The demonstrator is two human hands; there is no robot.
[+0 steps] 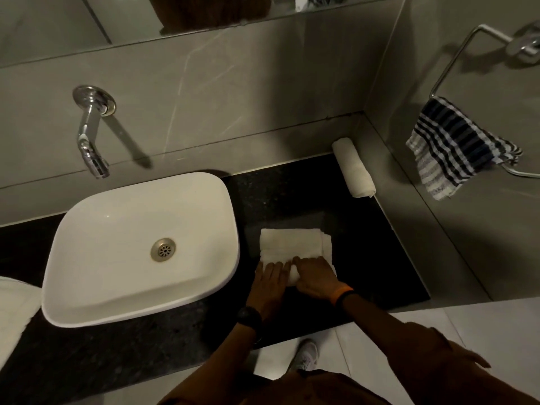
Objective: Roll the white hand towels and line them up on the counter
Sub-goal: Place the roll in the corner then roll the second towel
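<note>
Our left grip [270,276] and right grip [317,277] press, fingers nearly flat, on a half-rolled towel [292,244] on the desk [380,244]. One finished roll [353,168] lies far right. White cloth [14,302], likely unrolled towels, sits near left.

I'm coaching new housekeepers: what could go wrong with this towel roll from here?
The folded towel has layers offset at its right edge, so the roll could end stepped or cone-shaped. The left hand and right hand press only its near end; uneven pressure might steer it toward the basin. Carrying it to the finished roll by the wall could loosen it.
</note>
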